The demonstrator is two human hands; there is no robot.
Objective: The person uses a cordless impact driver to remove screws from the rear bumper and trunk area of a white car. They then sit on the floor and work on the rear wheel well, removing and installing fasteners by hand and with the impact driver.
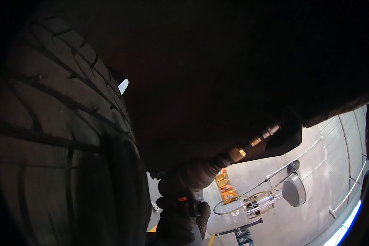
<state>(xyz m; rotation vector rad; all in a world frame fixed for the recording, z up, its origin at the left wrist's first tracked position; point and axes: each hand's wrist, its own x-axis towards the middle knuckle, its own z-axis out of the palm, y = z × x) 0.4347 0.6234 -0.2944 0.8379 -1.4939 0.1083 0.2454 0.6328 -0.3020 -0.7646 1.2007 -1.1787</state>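
Note:
A cordless power driver (192,176) is in my right hand (178,221), which wears a dark glove and is closed around its handle. A knitted glove finger shows near the trigger. From the driver's nose a shaft with a brass-coloured collar (237,154) runs up and right to a metal tip (270,131). The tip's end meets the dark underside of a vehicle (233,82); what it touches there is lost in shadow. A large tyre (61,123) with deep tread fills the left, close beside the driver. No left hand can be made out.
Beyond the vehicle's lower edge stands a white tank (225,221) with a hose and a round grey pan (294,190) on the pale floor. Several yellow and orange containers (225,186) line up behind it. Dark green containers (244,237) and a panelled wall (344,143) also show.

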